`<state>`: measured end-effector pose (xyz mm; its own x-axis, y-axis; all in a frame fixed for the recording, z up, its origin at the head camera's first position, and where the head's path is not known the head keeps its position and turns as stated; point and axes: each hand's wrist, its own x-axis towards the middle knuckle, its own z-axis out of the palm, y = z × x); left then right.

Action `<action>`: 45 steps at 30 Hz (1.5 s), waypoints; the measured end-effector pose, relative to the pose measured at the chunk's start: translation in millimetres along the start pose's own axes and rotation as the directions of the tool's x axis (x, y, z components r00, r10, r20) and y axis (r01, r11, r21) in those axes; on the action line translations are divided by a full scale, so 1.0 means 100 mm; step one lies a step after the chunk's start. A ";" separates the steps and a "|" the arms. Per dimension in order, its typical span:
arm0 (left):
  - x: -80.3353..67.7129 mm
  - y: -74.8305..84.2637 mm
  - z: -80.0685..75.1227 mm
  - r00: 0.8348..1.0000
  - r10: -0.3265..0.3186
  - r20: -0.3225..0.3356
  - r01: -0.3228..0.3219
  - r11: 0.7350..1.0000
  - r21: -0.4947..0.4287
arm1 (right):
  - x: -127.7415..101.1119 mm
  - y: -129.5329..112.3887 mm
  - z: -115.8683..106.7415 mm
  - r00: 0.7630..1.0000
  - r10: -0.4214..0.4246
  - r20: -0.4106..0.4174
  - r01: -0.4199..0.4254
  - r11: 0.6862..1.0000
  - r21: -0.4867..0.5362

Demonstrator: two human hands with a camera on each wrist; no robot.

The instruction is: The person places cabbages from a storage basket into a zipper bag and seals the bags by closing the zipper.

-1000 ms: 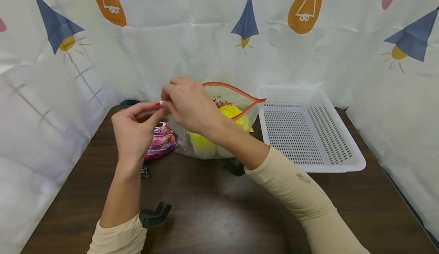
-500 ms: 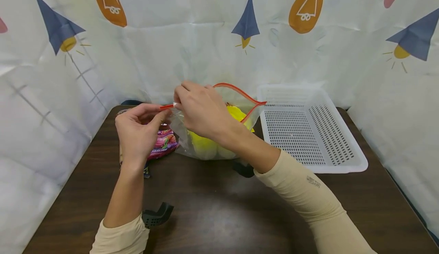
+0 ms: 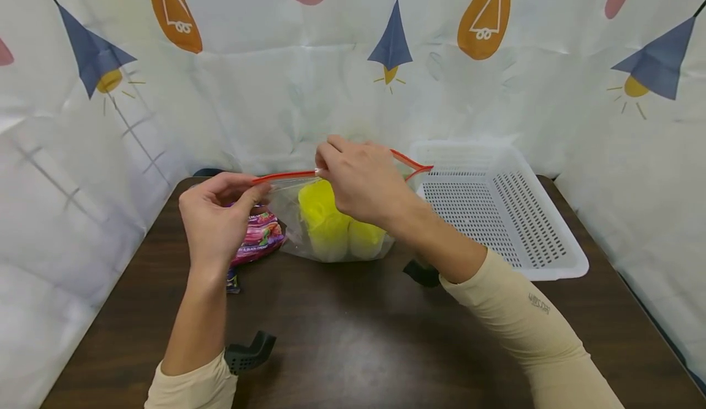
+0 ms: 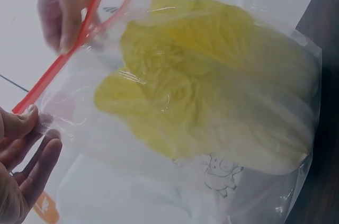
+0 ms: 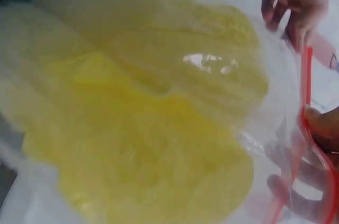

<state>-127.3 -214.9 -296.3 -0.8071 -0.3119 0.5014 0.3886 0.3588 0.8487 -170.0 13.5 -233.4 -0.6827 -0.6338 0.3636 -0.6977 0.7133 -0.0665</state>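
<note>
The zip bag (image 3: 331, 213) of yellow leafy vegetable (image 3: 331, 225) is held upright on the table (image 3: 358, 347), its corner pinched by the left hand (image 3: 215, 225) to anchor it; the red seal strip (image 3: 284, 176) is pinched midway by the right hand (image 3: 364, 182)

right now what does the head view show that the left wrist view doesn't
Only the head view shows the white basket, the pink snack packet, the dark table and the lightbulb-print backdrop.

Only the left wrist view shows the small cartoon print low on the bag and the leafy texture of the yellow contents.

Both show the clear bag with its red zip strip, the left hand pinching one end and the right hand pinching further along.
</note>
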 end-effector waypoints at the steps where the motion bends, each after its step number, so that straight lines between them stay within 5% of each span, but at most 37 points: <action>1: 0.00 0.00 0.00 1.000 -0.002 0.001 0.002 1.000 -0.003 | -0.03 0.04 -0.01 1.000 0.011 -0.011 -0.011 1.000 0.010; 14: 0.02 0.01 -0.05 0.999 -0.043 -0.019 0.043 0.998 -0.039 | -0.49 0.59 -0.03 0.971 0.148 -0.189 -0.126 0.984 0.123; 22: 0.03 -0.01 -0.09 0.999 -0.039 -0.036 0.038 0.999 -0.038 | -0.74 0.91 -0.10 0.940 0.277 -0.198 -0.251 0.957 0.147; 29: 0.02 -0.01 -0.06 0.999 -0.038 -0.033 0.036 0.998 -0.053 | -0.83 1.04 -0.09 0.930 0.294 -0.222 -0.222 0.928 0.300; 32: 0.00 -0.01 -0.05 0.997 -0.059 -0.043 0.055 0.994 -0.096 | -0.81 1.06 -0.05 0.918 0.358 -0.168 -0.238 0.840 0.488; 36: 0.01 0.01 -0.03 0.992 -0.119 -0.035 0.109 0.971 -0.212 | -0.76 1.08 -0.04 0.896 0.439 -0.069 -0.256 0.638 0.727; 38: 0.04 0.02 -0.02 0.987 -0.157 -0.015 0.147 0.949 -0.280 | -0.72 1.10 -0.05 0.891 0.452 -0.042 -0.249 0.564 0.788; 41: 0.14 0.03 0.01 0.972 -0.233 0.035 0.229 0.904 -0.361 | -0.64 1.14 -0.09 0.879 0.476 -0.010 -0.271 0.518 0.811; 45: 0.32 0.05 0.05 0.938 -0.316 0.139 0.346 0.862 -0.371 | -0.51 1.22 -0.18 0.862 0.503 0.062 -0.352 0.506 0.787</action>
<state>-154.1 -218.6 -277.0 -0.9420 -0.2842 0.1786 0.2211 -0.1250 0.9672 -216.2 138.1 -243.5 -0.9530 -0.2056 0.2225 -0.2838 0.3487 -0.8932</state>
